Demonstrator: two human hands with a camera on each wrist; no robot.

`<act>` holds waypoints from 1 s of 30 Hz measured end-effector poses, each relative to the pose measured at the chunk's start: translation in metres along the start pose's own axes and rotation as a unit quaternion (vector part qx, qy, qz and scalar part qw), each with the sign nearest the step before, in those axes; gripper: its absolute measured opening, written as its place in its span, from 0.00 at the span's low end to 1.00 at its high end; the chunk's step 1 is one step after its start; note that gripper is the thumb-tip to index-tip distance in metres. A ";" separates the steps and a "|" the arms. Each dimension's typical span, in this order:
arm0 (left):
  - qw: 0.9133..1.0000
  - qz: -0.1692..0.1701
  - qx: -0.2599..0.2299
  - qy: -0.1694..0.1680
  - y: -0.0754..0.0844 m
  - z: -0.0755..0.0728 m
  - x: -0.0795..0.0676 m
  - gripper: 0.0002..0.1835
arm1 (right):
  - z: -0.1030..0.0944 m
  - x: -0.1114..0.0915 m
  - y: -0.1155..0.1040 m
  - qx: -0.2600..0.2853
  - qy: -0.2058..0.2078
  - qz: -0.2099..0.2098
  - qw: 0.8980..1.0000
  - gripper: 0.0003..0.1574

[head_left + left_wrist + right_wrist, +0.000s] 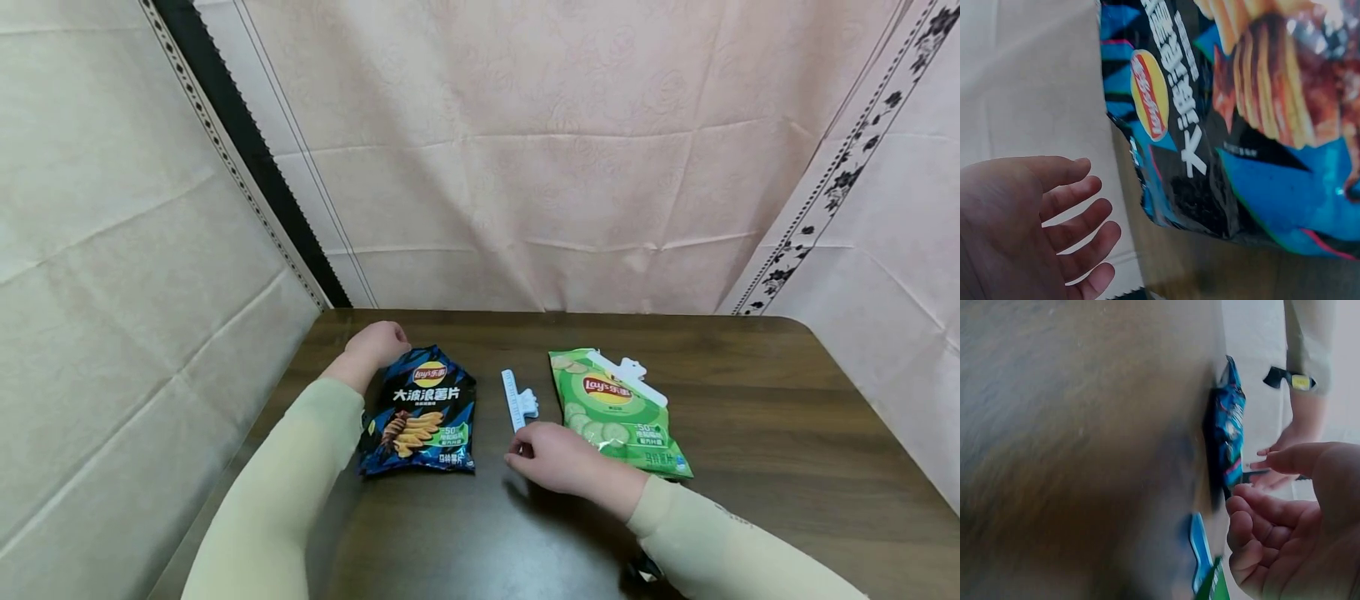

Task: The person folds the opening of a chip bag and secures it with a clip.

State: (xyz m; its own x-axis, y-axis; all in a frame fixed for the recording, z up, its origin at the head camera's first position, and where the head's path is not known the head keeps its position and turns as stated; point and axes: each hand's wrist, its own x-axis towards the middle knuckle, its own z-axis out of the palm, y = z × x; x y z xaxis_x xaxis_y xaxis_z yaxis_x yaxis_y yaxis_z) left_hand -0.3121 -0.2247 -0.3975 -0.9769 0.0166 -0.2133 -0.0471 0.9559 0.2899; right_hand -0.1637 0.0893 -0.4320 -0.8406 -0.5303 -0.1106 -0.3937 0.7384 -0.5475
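A black-and-blue bag of Lay's potato chips [429,396] lies on the table at left centre. By its upper left corner is my left hand [378,343]; the left wrist view shows the fingers [1085,225] loosely bent, with nothing held and a gap to the bag. My right hand [558,458] hovers over the table, thumb out and fingers loosely curled, holding nothing. Just beyond it lies a light blue bag clip [513,400], its lower end near the hand. A green Lay's chip bag [592,404] lies to the right, with a white bag clip [626,377] across its top edge.
The brown wooden table [757,400] carries all these things. A pale cloth [562,167] hangs behind its far edge, with more cloth at both sides. Partly under the right sleeve, a small black object [643,568] shows near the front.
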 end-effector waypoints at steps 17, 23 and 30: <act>0.998 -0.028 0.005 -0.061 -0.002 0.013 0.020 0.23 | 0.028 0.019 -0.026 -0.043 -0.039 0.029 0.998 0.17; 0.997 -0.017 0.010 -0.074 -0.002 0.018 0.023 0.22 | 0.032 0.026 -0.032 -0.040 -0.032 0.029 0.998 0.19; 0.997 -0.014 0.011 -0.069 -0.003 0.018 0.027 0.20 | 0.037 0.032 -0.031 -0.042 -0.016 0.031 0.999 0.19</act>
State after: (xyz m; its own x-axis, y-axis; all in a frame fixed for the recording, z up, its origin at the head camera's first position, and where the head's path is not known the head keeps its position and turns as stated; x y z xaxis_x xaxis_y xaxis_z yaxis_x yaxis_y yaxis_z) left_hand -0.3344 -0.2214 -0.4209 -0.9373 0.0274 -0.3474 -0.0687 0.9628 0.2612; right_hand -0.1644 0.0346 -0.4492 -0.8530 -0.4937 -0.1690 -0.3715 0.8020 -0.4678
